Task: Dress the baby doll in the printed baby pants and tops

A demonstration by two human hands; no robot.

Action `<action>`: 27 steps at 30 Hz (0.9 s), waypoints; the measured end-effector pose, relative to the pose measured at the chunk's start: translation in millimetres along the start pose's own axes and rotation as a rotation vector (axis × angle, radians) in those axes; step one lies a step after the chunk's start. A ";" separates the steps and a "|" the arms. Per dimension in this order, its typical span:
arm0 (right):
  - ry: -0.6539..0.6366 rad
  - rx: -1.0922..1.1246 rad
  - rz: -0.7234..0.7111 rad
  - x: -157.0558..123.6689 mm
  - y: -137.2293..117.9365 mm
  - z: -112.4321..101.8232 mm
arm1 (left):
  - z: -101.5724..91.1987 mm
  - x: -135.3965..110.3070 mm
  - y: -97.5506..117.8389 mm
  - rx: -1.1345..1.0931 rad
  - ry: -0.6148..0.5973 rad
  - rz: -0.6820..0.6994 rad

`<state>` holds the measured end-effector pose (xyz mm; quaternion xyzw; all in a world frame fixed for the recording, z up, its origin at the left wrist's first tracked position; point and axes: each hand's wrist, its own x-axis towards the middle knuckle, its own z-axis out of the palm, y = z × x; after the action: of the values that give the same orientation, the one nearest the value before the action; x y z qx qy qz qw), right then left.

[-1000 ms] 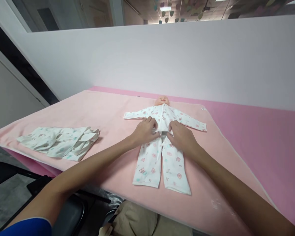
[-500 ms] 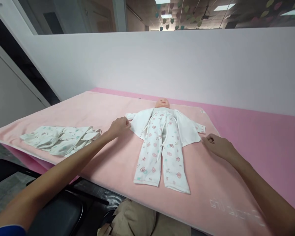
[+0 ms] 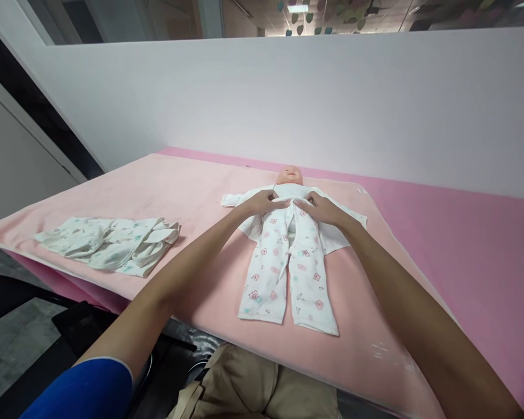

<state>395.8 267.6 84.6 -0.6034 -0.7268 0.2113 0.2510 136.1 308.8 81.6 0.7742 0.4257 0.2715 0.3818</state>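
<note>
A baby doll (image 3: 290, 175) lies on its back, its head toward the wall. White baby trousers (image 3: 266, 273) with pink and teal animal prints are laid along its front, legs pointing at me. Under them a white baby top (image 3: 334, 237) is spread, its sleeves out to both sides. My left hand (image 3: 262, 202) pinches the trouser waistband on the left side. At the other side of the waistband my right hand (image 3: 322, 208) grips it, thumb toward the middle. The doll's body is hidden by the clothes.
A folded white printed garment (image 3: 105, 241) rests to the left on the pale pink towel (image 3: 192, 180), which covers a brighter pink tabletop (image 3: 454, 233). Behind stands a white partition wall (image 3: 262, 99). A black chair (image 3: 21, 291) is at the lower left.
Both hands have moved inward from beside the top's outer edges to the trouser waistband and taken hold of it. The view has tilted slightly downward.
</note>
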 end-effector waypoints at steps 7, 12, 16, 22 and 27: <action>-0.130 -0.065 -0.124 -40.5 -9.7 -16.0 | -10.2 -33.6 -12.9 0.111 -0.133 0.055; -0.097 -0.024 -0.057 -62.9 -4.7 -0.6 | 11.0 -56.6 -28.3 0.075 0.011 0.048; 0.036 0.029 -0.057 -77.6 -4.6 15.5 | 23.6 -70.8 -24.1 0.073 0.137 0.048; -0.104 -0.069 0.025 -98.5 -13.1 10.4 | 19.9 -91.0 -12.9 0.089 0.024 -0.024; -0.016 -0.043 -0.042 -108.8 -16.2 23.9 | 33.6 -100.8 -21.5 0.078 0.169 0.113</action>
<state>384.3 157.6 63.8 -0.5916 -0.7456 0.1953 0.2365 102.0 216.8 35.5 0.7857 0.4221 0.3400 0.2982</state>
